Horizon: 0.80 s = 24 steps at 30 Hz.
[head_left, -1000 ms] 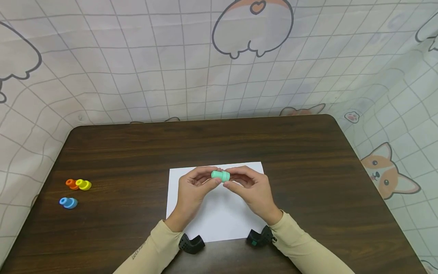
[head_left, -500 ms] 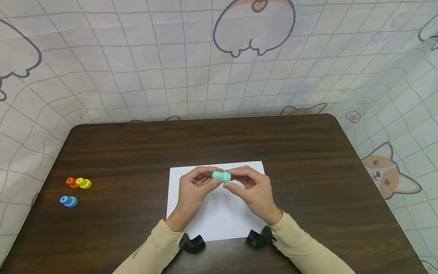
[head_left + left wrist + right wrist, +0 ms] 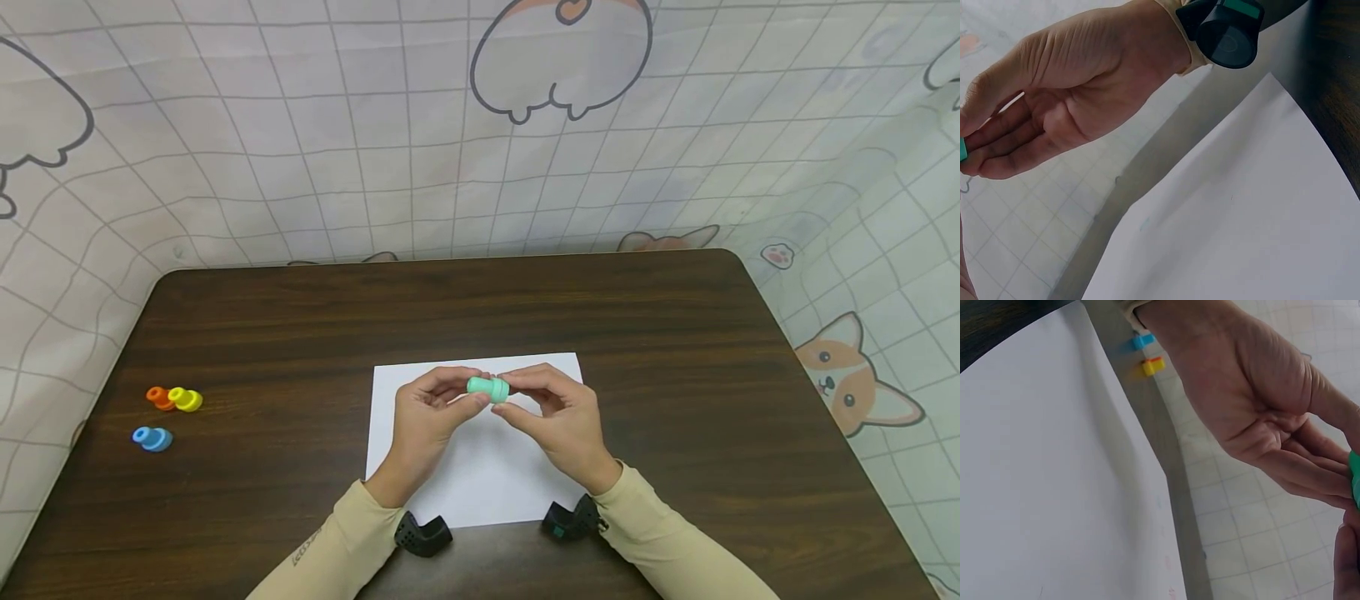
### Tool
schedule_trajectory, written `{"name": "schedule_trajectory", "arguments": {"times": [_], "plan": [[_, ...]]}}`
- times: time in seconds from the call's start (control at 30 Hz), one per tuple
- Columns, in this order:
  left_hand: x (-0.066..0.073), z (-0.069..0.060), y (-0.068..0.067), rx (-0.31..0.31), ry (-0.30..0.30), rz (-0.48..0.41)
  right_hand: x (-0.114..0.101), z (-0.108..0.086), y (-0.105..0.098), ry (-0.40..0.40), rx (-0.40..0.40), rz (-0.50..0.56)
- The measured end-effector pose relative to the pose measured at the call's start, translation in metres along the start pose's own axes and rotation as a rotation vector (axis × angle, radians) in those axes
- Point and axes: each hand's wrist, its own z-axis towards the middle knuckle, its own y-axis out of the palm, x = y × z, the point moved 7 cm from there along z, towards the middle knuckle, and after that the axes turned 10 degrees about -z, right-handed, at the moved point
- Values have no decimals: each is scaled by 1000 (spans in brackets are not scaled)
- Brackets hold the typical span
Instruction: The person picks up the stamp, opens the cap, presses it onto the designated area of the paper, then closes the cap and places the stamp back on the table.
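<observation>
A small mint-green toy stamp [image 3: 485, 387], a stepped cylinder with a wider right end, lies level between both hands above the white paper [image 3: 480, 492]. My left hand [image 3: 423, 425] pinches its narrower end between thumb and fingers. At the wider end, my right hand [image 3: 562, 417] pinches with thumb and fingertips. Only an edge of the stamp [image 3: 962, 150] shows in the left wrist view. Part of it [image 3: 1355, 475] appears in the right wrist view too, where faint small coloured marks show near the paper's edge.
On the left of the dark wooden table [image 3: 285, 333] lie orange [image 3: 159, 398], yellow [image 3: 186, 400] and blue [image 3: 153, 439] pieces of similar shape. The orange and yellow ones touch. A grid-patterned cloth [image 3: 360, 133] hangs behind the table and along its sides.
Both hands keep their grip on the mint-green stamp, with almost no movement. The whole scene shifts slightly in the head view.
</observation>
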Motion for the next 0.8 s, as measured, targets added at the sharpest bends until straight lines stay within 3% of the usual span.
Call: {"name": "schedule_trajectory", "arguments": {"times": [0.5, 0.8], "plan": [[0, -1, 4, -9, 28, 22, -5, -1, -4, -90, 25, -7], [-3, 0, 3, -30, 24, 35, -8, 1, -6, -134, 20, -113]]}}
